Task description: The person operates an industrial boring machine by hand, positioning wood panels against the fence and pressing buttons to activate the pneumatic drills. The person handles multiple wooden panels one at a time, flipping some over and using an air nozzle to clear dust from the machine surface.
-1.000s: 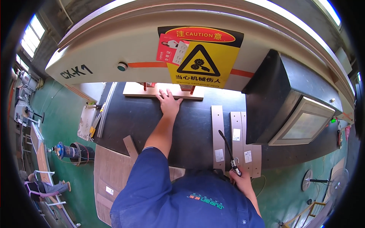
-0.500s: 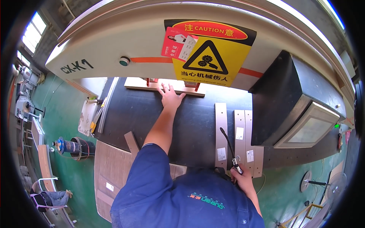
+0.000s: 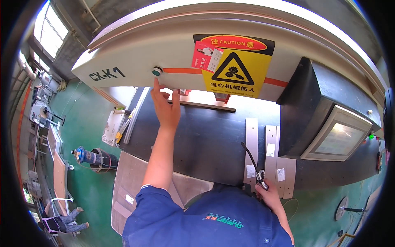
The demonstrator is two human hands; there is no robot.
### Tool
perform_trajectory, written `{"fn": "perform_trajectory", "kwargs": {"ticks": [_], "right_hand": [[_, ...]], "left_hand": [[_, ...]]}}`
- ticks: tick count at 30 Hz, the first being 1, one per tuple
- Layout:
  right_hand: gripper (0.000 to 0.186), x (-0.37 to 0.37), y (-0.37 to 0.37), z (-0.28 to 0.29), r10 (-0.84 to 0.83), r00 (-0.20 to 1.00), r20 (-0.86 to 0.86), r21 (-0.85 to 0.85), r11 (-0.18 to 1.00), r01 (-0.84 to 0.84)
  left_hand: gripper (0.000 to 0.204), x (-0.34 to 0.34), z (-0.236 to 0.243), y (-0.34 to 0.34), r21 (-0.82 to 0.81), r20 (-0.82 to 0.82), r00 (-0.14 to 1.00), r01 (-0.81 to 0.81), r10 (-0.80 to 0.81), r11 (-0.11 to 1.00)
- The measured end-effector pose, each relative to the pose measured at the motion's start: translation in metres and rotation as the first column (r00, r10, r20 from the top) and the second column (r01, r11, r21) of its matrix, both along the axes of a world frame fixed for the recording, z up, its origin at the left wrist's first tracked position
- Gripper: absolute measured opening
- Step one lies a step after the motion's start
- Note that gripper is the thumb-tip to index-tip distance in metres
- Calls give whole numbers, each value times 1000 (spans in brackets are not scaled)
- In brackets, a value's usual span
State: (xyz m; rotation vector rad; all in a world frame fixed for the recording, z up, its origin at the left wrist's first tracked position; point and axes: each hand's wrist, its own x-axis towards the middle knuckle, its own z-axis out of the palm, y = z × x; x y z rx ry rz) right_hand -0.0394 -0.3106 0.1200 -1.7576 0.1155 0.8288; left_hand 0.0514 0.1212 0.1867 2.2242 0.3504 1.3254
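My left hand (image 3: 168, 110) is raised to the machine's pale front panel, index finger stretched up and thumb apart. The fingertip is at the lower edge of a round green push button (image 3: 156, 71); whether it presses is unclear. Nothing is held in that hand. Behind and to its right, a long wooden piece (image 3: 205, 105) lies under red clamp parts (image 3: 222, 98). Low on the right, my right hand (image 3: 269, 193) is closed around an air blow gun (image 3: 260, 176), its thin black nozzle pointing up and left over drilled wooden strips (image 3: 252, 138).
A black control box with a screen (image 3: 338, 133) juts out at right. A yellow warning sign (image 3: 240, 68) is on the panel. Wooden boards (image 3: 135, 181) lie at lower left, near a black bucket (image 3: 108, 159) on the green floor. Another person (image 3: 61, 224) is at far left.
My left hand has left the wooden piece and moved up and left to the green button. The right hand still holds the air blow gun. The view has shifted slightly.
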Motion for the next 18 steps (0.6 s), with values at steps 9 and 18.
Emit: {"fn": "perform_trajectory", "kwargs": {"ticks": [9,18], "right_hand": [[19,2,3,6,25,1000,14,25,999,-25],[19,2,1,2,44,999,26,27,999,-44]], "left_hand": [[65,0,22,3,137,-30,998,-46,50,990],[58,-14,33,-1,20,-93,991,-92,93,996]]}}
